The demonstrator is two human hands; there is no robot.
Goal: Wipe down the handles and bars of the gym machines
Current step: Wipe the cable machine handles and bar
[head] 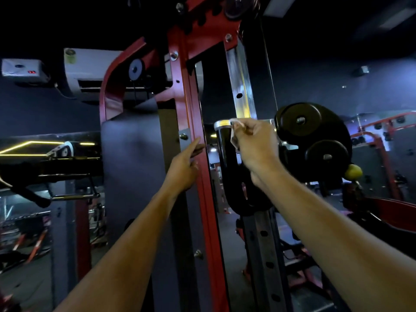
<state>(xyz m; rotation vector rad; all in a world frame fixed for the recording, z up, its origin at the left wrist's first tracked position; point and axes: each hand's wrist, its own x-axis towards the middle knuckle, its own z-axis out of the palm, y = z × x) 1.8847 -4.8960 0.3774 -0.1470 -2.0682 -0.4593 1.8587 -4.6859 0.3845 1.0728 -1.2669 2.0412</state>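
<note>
1. Right hand (254, 144): grip clenched around a small white wipe (235, 134), pinched between thumb and curled fingers.
2. The wipe is pressed against the upper end of a black curved handle (225, 158), just below that handle's chrome end cap (222, 124).
3. The black curved handle runs downward from the cap and bends in a U toward the perforated black post (265, 255) beneath it.
4. Left hand (183, 170): grip released, fingers extended, fingertips (198, 147) touching the red upright (198, 109) of the machine frame. It holds nothing.
5. A chrome perforated rail (242, 86) rises directly behind the right hand, beside the red upright.
6. Two black weight plates (313, 131), a larger above a smaller, sit just to the right of the right hand on the same carriage.
7. A yellow-green knob (354, 172) shows below the plates.
8. Far left: a black padded bar with a chrome handle (74, 195), well apart from both hands.
9. An air-conditioning unit (90, 70) is mounted high behind the red frame.
</note>
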